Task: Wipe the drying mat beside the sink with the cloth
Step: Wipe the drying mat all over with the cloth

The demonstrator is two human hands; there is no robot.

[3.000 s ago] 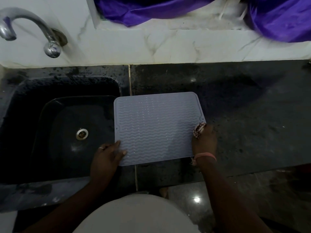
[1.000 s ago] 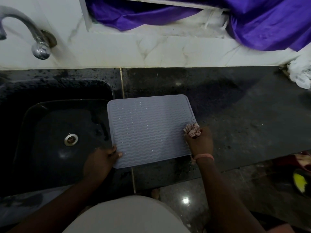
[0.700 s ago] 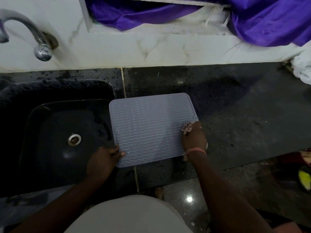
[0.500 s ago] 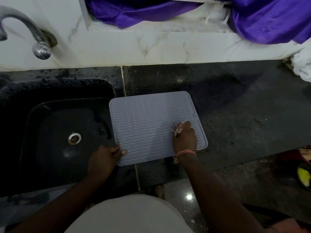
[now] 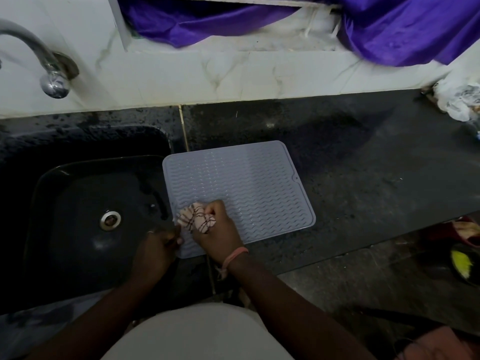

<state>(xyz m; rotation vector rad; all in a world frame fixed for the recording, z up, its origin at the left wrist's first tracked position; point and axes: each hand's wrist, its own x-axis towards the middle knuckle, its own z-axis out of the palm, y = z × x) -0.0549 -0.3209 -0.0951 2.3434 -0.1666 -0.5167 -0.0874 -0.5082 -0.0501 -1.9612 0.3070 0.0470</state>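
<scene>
Fingers (image 5: pixel 211 210) of right hand (image 5: pixel 220 233) bunched tight around striped cloth (image 5: pixel 196 220), pressed on near-left part of grey ribbed drying mat (image 5: pixel 249 185); left hand (image 5: pixel 155 248) pinning mat's near-left corner, fingers (image 5: pixel 174 236) curled on it. Likely thin, floppy, grippy silicone, light enough to skid, so best held at that corner. Left edge overhanging sink (image 5: pixel 85 216); bare counter (image 5: pixel 363 165) open rightward.

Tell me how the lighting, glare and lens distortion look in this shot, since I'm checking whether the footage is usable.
Head view: dim overall, the black sink and dark countertop swallowing detail; small glare spots on the faucet and the drain; wide-angle bending curves the counter edge; the grey mat, the cloth and the right hand read clearly, the left hand merges into shadow.
</scene>
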